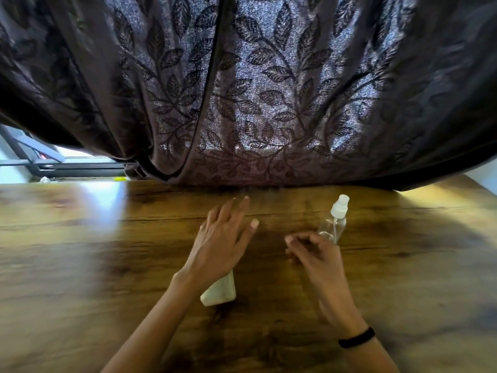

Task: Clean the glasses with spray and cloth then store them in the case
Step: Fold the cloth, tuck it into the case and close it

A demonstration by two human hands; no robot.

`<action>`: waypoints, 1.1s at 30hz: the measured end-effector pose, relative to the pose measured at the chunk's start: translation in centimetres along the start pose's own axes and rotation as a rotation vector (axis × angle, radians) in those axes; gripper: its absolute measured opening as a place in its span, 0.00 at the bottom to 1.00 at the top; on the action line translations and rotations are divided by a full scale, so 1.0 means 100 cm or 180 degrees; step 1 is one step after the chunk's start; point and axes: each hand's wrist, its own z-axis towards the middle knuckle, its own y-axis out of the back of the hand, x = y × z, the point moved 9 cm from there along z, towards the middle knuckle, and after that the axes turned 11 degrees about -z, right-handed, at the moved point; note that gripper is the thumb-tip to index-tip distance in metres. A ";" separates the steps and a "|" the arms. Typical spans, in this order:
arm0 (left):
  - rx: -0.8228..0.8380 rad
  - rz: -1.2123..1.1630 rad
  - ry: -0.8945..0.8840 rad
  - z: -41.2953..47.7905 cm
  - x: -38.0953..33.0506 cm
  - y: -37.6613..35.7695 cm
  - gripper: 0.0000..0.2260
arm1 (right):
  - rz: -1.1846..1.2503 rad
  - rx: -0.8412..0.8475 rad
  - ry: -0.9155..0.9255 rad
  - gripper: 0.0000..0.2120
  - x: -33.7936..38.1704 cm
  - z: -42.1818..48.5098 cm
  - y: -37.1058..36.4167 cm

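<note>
1. Oddly, no glasses show anywhere on the tabletop (80,251), so I cannot tell where they are.
2. The spray bottle (334,222) stands upright just behind the right hand (312,254), which covers its base. It is clear plastic with a white pump top, so it is probably light and smooth. The best hold would be round the body, with one finger left free for the pump.
3. The right hand's fingers (291,239) are loosely curled with nothing visible in them. They are near the bottle but not around it.
4. The left hand (226,238) is spread flat over the wood, its fingers straight and holding nothing.
5. A pale object (220,292) lies under the left wrist. It may be the folded cloth or the case, but blur prevents telling which.
6. Once found, the glasses will likely be light and fragile, with lenses that smear. They are better taken by the bridge or an arm than by the glass.
7. A dark leaf-patterned curtain (269,90) hangs along the far edge.
</note>
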 end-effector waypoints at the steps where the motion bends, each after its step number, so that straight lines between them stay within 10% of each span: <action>1: 0.0082 -0.0238 -0.0104 0.004 -0.011 -0.008 0.25 | 0.0099 -0.0291 0.0017 0.04 -0.004 -0.002 0.014; 5: 0.1009 -0.0819 0.0087 0.013 -0.038 -0.066 0.25 | 0.0496 -0.1101 -0.0221 0.09 -0.031 -0.007 0.053; 11: 0.1575 -0.1161 0.0121 0.015 -0.067 -0.113 0.25 | 0.0276 -0.0944 -0.0246 0.19 -0.052 0.007 0.057; 33: 0.0167 -0.0572 0.0453 0.027 0.032 0.008 0.20 | -0.0118 0.0251 0.0399 0.08 0.015 0.065 -0.093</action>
